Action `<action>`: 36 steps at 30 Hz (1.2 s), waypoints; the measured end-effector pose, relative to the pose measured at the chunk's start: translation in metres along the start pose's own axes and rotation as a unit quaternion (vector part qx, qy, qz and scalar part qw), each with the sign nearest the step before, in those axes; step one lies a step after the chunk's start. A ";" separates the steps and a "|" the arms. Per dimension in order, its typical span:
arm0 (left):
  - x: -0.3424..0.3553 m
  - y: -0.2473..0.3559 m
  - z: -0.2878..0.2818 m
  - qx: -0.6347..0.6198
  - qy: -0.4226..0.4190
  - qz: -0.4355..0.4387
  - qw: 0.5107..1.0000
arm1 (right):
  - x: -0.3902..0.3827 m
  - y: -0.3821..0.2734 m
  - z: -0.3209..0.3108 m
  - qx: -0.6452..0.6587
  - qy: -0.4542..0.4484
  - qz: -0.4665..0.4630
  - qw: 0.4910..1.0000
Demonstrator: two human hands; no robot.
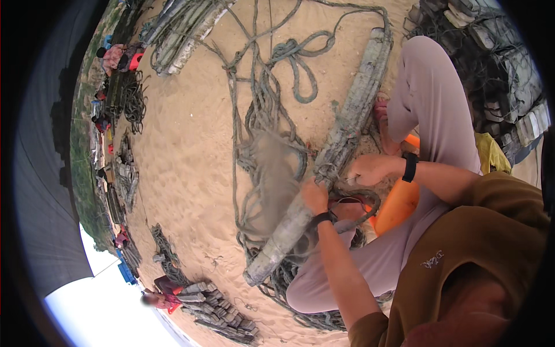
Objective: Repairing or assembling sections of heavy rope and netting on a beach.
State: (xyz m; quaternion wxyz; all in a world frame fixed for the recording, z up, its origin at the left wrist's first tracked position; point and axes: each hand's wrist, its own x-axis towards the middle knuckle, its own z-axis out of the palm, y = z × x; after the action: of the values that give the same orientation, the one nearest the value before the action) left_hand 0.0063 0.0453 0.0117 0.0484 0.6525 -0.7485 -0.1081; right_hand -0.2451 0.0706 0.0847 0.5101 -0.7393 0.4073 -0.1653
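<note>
A long, weathered, grey-crusted bar lies diagonally across my lap area, with green rope along it. My left hand has its fingers closed on the bar near a rope binding. Just right of the bar my right hand is closed, pinching something small, possibly a thin cord, which I cannot make out. A thick rope loop hangs below my right hand. Tangled green ropes lie on the sand left of the bar. A dusty blur hides part of them.
An orange plastic object is under my legs. Bundled bars, piled gear and a yellow sack surround me on the sand. Other people sit at the far left; another person is at lower left by stacked bars.
</note>
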 end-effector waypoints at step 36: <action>-0.063 0.042 0.001 -0.645 -0.224 -0.523 0.510 | 0.056 0.026 0.094 0.480 0.114 0.319 0.809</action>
State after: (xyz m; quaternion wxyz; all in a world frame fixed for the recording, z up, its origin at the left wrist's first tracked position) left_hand -0.0258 0.1129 0.0248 0.2212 0.6689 0.0181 -0.7094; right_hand -0.1600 0.0820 0.0124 0.7739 -0.2044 0.5442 -0.2513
